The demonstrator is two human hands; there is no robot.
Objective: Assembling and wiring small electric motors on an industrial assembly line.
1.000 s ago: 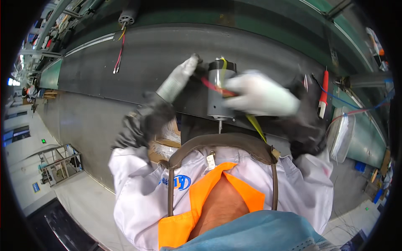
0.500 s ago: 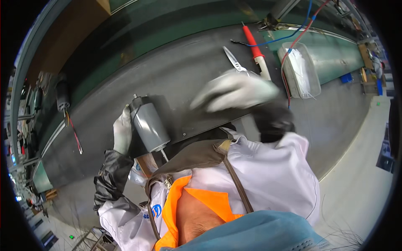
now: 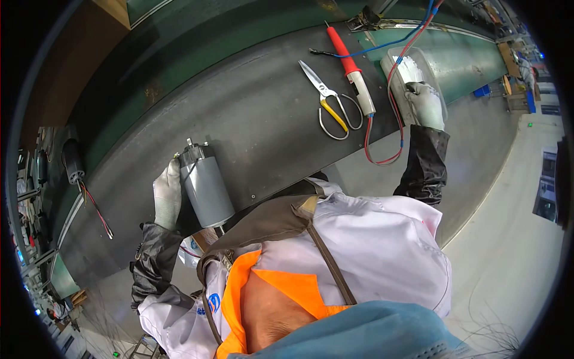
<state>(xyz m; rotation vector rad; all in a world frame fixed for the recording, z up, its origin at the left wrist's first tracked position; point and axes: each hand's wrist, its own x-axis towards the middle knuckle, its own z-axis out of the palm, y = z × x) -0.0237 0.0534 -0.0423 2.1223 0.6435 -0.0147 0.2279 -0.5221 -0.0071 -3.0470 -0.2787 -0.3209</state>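
Note:
A grey cylindrical electric motor (image 3: 206,190) lies on the dark bench, its shaft end toward my body. My left hand (image 3: 167,197), in a white glove, is closed at the motor's far end, with the fingertips pinched against its left side; a small yellowish bit shows at the tips. Over at the right, my gloved right hand (image 3: 426,105) reaches into a clear plastic tub (image 3: 441,90). Its fingers are curled onto the thin white strips, which look like cable ties (image 3: 409,70). How many it grips is hidden.
Scissors (image 3: 324,91) with one yellow-wrapped handle lie left of a red and white handheld tool (image 3: 353,66). Red and blue cables (image 3: 391,90) loop past the tub. A second, dark motor (image 3: 73,161) with loose wires sits at far left. A brown carton (image 3: 78,54) stands behind.
My right hand has swept right, from over the scissors into the tub, uncovering the scissors' handles. The left hand stays at the motor, which has shifted little.

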